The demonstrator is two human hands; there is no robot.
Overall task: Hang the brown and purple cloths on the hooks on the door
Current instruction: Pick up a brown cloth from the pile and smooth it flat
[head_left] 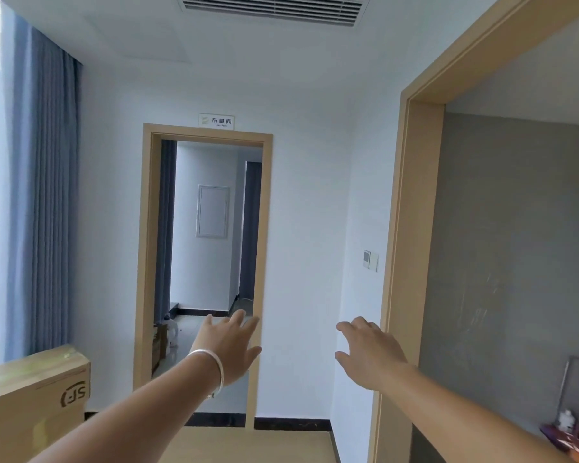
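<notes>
My left hand (229, 345) is stretched out in front of me with straight, spread fingers and holds nothing; a silver bangle sits on its wrist. To its right, my right hand (371, 352) reaches forward the same way, fingers relaxed and empty. Neither a brown cloth nor hooks on a door can be seen. At the bottom right edge lies a patch of purple and red material (572, 439); what it is cannot be told.
An open doorway (211, 262) with a tan frame stands straight ahead, leading to another room. A wider tan-framed opening (411, 228) is at the right, with a grey wall behind. A cardboard box (34, 396) sits at lower left, beside blue curtains (47, 195).
</notes>
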